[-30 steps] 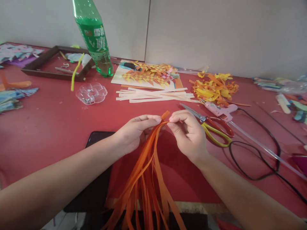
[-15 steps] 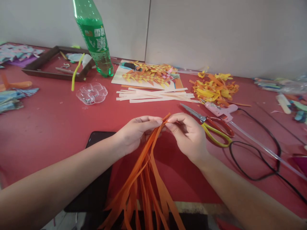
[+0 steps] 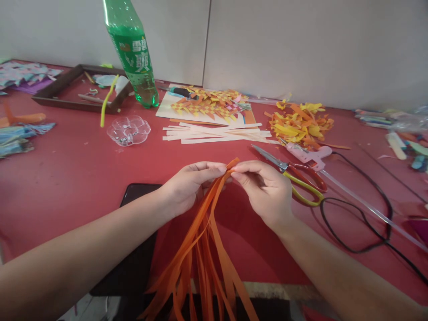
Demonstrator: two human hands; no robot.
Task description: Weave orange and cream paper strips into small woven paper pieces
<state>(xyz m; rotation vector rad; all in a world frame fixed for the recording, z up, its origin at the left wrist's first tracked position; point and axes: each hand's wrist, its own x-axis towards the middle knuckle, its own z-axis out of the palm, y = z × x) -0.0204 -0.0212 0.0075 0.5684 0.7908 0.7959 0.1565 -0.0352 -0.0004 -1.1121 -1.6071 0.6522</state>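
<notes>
A bundle of long orange paper strips hangs from my fingers down past the table's near edge. My left hand pinches the strips' top ends from the left. My right hand pinches the same ends from the right, thumb and forefinger closed on them. The two hands meet fingertip to fingertip above the red table. Just right of my right hand lie scissors with red and yellow handles.
White paper strips, a woven orange-yellow paper mat and a heap of scraps lie beyond the hands. A green bottle, clear flower-shaped dish, wooden frame, glue gun, black cable and dark phone surround them.
The strip ends have been gathered tighter between the fingertips, and my right hand has turned slightly. The hanging strips have shifted a little. Nothing else moved.
</notes>
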